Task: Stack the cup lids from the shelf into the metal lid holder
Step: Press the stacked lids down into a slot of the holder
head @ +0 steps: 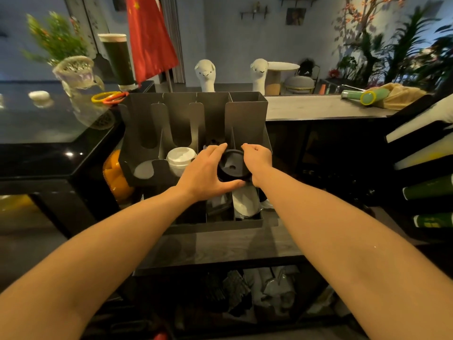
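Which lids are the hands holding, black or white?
The black lids, held between the left hand and right hand; the white lids sit untouched in the holder.

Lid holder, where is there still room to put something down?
Bare room: the grey counter right of the metal lid holder, up to the green bottle, and the wooden shelf in front of the holder. Crowded: the slot where the left hand and right hand hold the black lids, beside the white lids.

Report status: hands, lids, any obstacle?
Grip on black lids: left hand, right hand. Held over holder, right side, not yet seated. Beside, white lids in slot; no obstacle seen.
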`<move>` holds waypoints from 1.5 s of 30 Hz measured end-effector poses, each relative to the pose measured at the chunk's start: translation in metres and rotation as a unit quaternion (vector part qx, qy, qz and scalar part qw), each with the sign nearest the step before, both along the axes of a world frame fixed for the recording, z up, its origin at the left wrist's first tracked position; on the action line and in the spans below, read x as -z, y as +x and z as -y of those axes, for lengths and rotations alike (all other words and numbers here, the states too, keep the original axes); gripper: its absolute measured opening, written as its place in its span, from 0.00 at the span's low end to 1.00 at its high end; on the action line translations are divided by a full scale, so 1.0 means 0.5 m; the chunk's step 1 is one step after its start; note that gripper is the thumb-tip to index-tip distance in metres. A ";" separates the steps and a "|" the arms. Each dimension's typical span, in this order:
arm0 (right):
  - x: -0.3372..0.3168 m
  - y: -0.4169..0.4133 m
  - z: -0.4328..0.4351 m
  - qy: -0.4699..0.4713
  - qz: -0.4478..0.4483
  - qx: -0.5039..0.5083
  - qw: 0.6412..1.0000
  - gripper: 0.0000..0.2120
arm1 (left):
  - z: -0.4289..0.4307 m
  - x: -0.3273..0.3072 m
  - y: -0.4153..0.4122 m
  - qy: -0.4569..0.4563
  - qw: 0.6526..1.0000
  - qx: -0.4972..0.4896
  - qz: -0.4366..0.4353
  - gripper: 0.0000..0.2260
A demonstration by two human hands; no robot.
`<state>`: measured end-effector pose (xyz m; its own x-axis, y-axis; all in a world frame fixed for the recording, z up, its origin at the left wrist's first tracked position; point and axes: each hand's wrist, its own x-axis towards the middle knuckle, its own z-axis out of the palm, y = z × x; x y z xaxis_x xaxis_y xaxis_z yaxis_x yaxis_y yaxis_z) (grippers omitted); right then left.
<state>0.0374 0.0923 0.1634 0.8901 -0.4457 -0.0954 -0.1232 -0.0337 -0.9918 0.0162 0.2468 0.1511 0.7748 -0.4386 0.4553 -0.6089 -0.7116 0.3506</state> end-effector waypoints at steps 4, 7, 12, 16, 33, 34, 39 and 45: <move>-0.003 -0.002 -0.008 -0.038 0.001 -0.041 0.998 0.10 | -0.016 0.001 0.003 0.017 0.999 -0.023 0.029 0.42; -0.002 0.004 -0.003 -0.157 0.034 -0.076 0.984 0.14 | -0.033 -0.001 0.016 0.017 0.997 -0.061 0.046 0.38; -0.016 0.016 -0.004 -0.328 0.092 -0.102 0.935 0.07 | -0.040 -0.013 0.052 0.061 0.988 -0.135 0.048 0.38; -0.022 0.044 -0.008 -0.394 0.080 -0.100 0.910 0.07 | -0.027 -0.029 0.098 0.115 0.974 -0.191 0.040 0.39; -0.045 0.114 -0.020 -0.590 -0.006 -0.149 0.793 0.11 | 0.001 0.013 0.162 0.234 0.949 -0.211 0.023 0.31; -0.044 0.113 -0.021 -0.598 -0.008 -0.146 0.788 0.10 | 0.000 0.013 0.160 0.222 0.952 -0.211 0.022 0.30; -0.035 0.107 -0.022 -0.616 -0.004 -0.135 0.776 0.07 | 0.003 0.014 0.156 0.199 0.957 -0.212 0.008 0.28; -0.034 0.102 -0.022 -0.627 0.002 -0.139 0.767 0.07 | 0.000 0.007 0.158 0.249 0.943 -0.219 0.021 0.24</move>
<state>0.0882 0.1032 0.1802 0.9664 0.0215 0.2560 0.0642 -0.9851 -0.1597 0.0954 0.2470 0.1478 0.9169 -0.2485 0.3124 -0.2245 -0.9681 -0.1113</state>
